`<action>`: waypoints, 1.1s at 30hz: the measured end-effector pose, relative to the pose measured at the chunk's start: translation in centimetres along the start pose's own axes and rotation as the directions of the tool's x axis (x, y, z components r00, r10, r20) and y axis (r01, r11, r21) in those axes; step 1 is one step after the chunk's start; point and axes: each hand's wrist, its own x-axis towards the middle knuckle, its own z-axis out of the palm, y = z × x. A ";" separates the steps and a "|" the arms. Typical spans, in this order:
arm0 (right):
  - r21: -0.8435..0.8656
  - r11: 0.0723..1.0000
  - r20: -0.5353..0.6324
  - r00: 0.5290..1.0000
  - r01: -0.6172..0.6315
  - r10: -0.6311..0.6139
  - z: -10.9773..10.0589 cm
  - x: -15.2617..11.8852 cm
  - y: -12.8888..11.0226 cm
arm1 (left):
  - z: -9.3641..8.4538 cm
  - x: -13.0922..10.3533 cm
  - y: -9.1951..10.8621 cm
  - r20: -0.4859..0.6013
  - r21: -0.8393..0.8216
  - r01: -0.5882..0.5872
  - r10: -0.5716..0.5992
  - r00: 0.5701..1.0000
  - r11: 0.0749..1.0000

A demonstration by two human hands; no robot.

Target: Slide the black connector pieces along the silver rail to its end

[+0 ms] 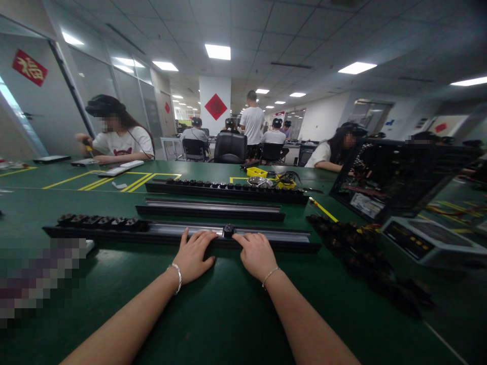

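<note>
A long black track with a pale metal channel runs across the table in front of me. Several small black square modules sit in a row at its left end. One lone black module stands in the channel near the middle. My left hand lies on the track's near edge left of this module, fingers spread, holding nothing. On the other side, my right hand has its index finger stretched to the module's right side, apparently touching it. Its other fingers rest bent over the track.
Behind lie a second track and a third, filled track. A metal bowl and yellow bin stand farther back. To the right are loose black modules, a power supply and an open computer case. People sit around.
</note>
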 end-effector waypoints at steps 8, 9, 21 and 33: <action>-0.015 1.000 0.026 1.000 0.003 -0.002 -0.4 -0.1 0.3 | 0.0 0.0 -0.1 0.003 0.008 0.001 -0.001 1.000 1.000; -0.019 1.000 0.032 0.999 0.001 0.000 -0.4 -0.1 0.2 | 0.0 0.0 -0.1 0.002 0.009 0.000 0.000 1.000 1.000; -0.012 1.000 0.027 1.000 0.003 -0.003 -0.7 -0.3 0.6 | -0.1 0.0 -0.1 0.009 0.005 -0.006 0.005 1.000 1.000; -0.020 1.000 0.056 0.998 0.002 -0.001 -1.0 -0.4 0.8 | -0.1 -0.1 -0.2 0.009 0.005 -0.007 0.007 1.000 1.000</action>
